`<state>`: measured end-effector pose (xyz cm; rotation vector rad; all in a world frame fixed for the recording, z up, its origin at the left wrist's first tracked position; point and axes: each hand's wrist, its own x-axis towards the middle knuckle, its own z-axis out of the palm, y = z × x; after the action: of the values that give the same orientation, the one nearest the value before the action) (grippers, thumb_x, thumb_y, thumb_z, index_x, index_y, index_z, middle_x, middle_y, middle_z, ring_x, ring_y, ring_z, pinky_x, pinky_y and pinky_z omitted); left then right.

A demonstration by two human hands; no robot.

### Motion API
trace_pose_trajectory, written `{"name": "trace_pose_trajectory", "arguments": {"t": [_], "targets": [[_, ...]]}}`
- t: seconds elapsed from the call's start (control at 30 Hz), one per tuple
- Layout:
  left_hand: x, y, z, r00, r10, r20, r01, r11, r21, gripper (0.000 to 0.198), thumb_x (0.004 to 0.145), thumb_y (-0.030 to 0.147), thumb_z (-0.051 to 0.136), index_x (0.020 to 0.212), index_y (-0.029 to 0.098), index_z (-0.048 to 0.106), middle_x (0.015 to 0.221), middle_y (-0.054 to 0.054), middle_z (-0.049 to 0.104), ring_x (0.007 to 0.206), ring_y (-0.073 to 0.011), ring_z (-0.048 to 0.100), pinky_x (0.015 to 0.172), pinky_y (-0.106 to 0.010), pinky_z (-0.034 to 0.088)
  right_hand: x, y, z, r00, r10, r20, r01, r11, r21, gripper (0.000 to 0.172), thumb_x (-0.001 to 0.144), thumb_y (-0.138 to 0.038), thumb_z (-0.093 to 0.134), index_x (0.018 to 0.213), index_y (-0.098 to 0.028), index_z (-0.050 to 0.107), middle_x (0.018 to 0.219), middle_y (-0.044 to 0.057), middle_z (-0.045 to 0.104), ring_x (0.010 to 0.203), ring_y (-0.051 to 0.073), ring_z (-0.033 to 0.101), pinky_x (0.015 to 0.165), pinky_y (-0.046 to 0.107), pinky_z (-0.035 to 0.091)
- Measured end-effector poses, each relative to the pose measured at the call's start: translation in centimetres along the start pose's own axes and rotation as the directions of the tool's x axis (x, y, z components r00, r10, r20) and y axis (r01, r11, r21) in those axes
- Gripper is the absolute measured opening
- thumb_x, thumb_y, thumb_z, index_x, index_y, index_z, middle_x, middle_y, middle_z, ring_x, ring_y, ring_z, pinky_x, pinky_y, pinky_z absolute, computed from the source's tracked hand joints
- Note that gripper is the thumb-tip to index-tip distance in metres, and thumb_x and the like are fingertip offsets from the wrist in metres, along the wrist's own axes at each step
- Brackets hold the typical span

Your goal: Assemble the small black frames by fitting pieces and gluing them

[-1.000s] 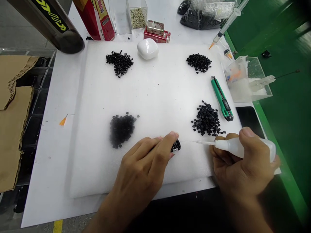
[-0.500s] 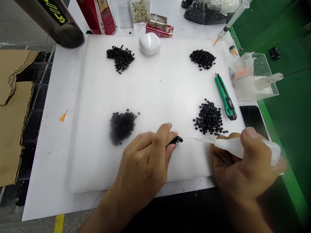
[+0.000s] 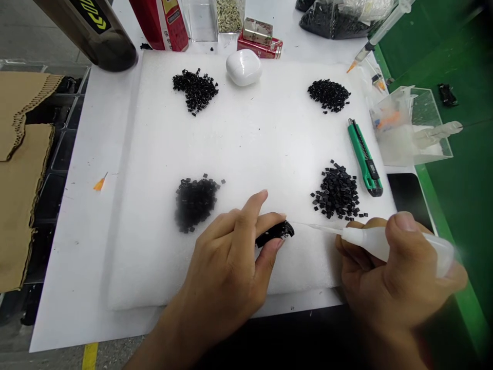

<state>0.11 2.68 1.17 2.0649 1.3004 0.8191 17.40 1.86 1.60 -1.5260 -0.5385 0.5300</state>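
Between the thumb and fingers of my left hand (image 3: 231, 257) is a small curved black part (image 3: 274, 234), glossy at its right end. My right hand (image 3: 396, 277) is wrapped round a white squeeze bottle (image 3: 373, 241), thumb on top. The bottle's thin clear nozzle points left, its tip at or very near the right end of the black part; I cannot tell whether they touch. Both hands are over the front of a white foam pad (image 3: 265, 169). Small black square pieces (image 3: 337, 190) are heaped beyond my right hand, and another dark heap (image 3: 195, 203) is left of my left hand.
Two more black heaps (image 3: 195, 91) (image 3: 329, 95) and a white glossy case (image 3: 244, 67) lie at the pad's back. A green utility knife (image 3: 365, 156) lies right, beside a clear box (image 3: 416, 126). A syringe (image 3: 379, 36), dark bottle (image 3: 90, 36) and orange needle tip (image 3: 100, 183) surround the pad.
My left fingers have shifted on the black part, so more of it shows. The bottle has moved slightly right and down in view, while the whole scene has shifted a little.
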Motion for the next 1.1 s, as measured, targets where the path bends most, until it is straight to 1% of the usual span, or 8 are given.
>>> {"name": "trace_pose_trajectory", "arguments": {"t": [0.17,0.33,0.43,0.6,0.83,0.93,1.0,1.1], "targets": [[-0.06,-0.05,0.05,1.000,-0.009,-0.016,0.009,1.000,-0.018,0.052,0.102,0.019,0.058,0.149,0.011,0.037,0.122,0.002,0.075,0.114,-0.0154,0.063,0.104,-0.029,0.045,0.00,0.06,0.16,1.000,0.002,0.001,-0.002,1.000,-0.004,0.033,0.070,-0.031,0.083,0.051,-0.019,0.058,0.047,-0.004,0.044,0.042,0.010,0.041,0.033,0.025,0.033],[0.03,-0.11,0.03,1.000,-0.006,-0.014,0.006,1.000,-0.006,0.053,0.102,0.019,0.059,0.149,0.011,0.037,0.122,0.002,0.075,0.116,-0.0164,0.062,0.104,-0.030,0.046,0.25,0.35,-0.09,0.999,-0.028,0.022,0.028,1.000,-0.001,0.031,0.071,-0.031,0.084,0.054,-0.019,0.061,0.046,-0.005,0.041,0.043,0.010,0.039,0.033,0.025,0.032],[0.07,-0.10,0.04,1.000,-0.001,-0.021,0.001,1.000,-0.002,0.051,0.101,0.018,0.059,0.148,0.011,0.039,0.121,0.002,0.075,0.114,-0.0164,0.063,0.103,-0.030,0.047,0.27,0.33,-0.15,0.999,-0.031,0.034,0.031,1.000,0.003,0.031,0.072,-0.031,0.083,0.054,-0.019,0.061,0.046,-0.005,0.038,0.043,0.010,0.039,0.033,0.025,0.032],[0.06,-0.11,0.11,0.999,0.035,-0.040,-0.034,0.999,0.009,0.051,0.101,0.017,0.060,0.147,0.009,0.040,0.121,0.001,0.075,0.112,-0.0175,0.063,0.102,-0.032,0.048,-0.03,-0.11,-0.02,1.000,-0.005,0.015,0.005,1.000,0.001,0.035,0.071,-0.027,0.081,0.049,-0.020,0.055,0.047,-0.005,0.037,0.043,0.010,0.037,0.033,0.025,0.032],[0.08,-0.16,0.14,0.998,0.045,-0.041,-0.044,0.999,0.022,0.050,0.101,0.017,0.059,0.147,0.008,0.040,0.121,0.000,0.075,0.110,-0.0177,0.064,0.102,-0.033,0.049,0.02,-0.21,0.05,0.999,-0.011,0.044,0.012,1.000,-0.004,0.031,0.073,-0.026,0.079,0.050,-0.020,0.059,0.046,-0.004,0.040,0.042,0.010,0.037,0.033,0.024,0.028],[0.07,-0.19,0.12,0.998,0.048,-0.040,-0.047,0.999,0.019,0.051,0.101,0.018,0.059,0.147,0.007,0.040,0.121,-0.001,0.075,0.111,-0.0179,0.064,0.102,-0.033,0.049,0.05,-0.37,0.15,0.999,0.001,0.045,-0.001,1.000,-0.003,0.033,0.072,-0.024,0.079,0.048,-0.020,0.056,0.046,-0.004,0.039,0.042,0.010,0.035,0.033,0.025,0.028],[0.08,-0.20,0.14,0.998,0.049,-0.040,-0.048,0.999,0.022,0.050,0.101,0.017,0.059,0.147,0.007,0.040,0.122,-0.001,0.075,0.111,-0.0181,0.064,0.101,-0.034,0.049,0.00,-0.43,0.19,0.999,0.006,0.046,-0.006,1.000,-0.010,0.035,0.072,-0.023,0.078,0.047,-0.020,0.054,0.046,-0.004,0.039,0.042,0.010,0.036,0.033,0.025,0.028],[0.11,-0.19,0.18,0.998,0.050,-0.047,-0.048,0.998,0.029,0.050,0.102,0.017,0.059,0.146,0.007,0.041,0.121,0.000,0.075,0.110,-0.0183,0.065,0.101,-0.034,0.050,-0.08,-0.34,0.16,0.999,-0.012,0.039,0.013,0.999,-0.032,0.033,0.073,-0.026,0.078,0.050,-0.019,0.056,0.048,-0.004,0.040,0.042,0.010,0.037,0.033,0.024,0.030]]}}
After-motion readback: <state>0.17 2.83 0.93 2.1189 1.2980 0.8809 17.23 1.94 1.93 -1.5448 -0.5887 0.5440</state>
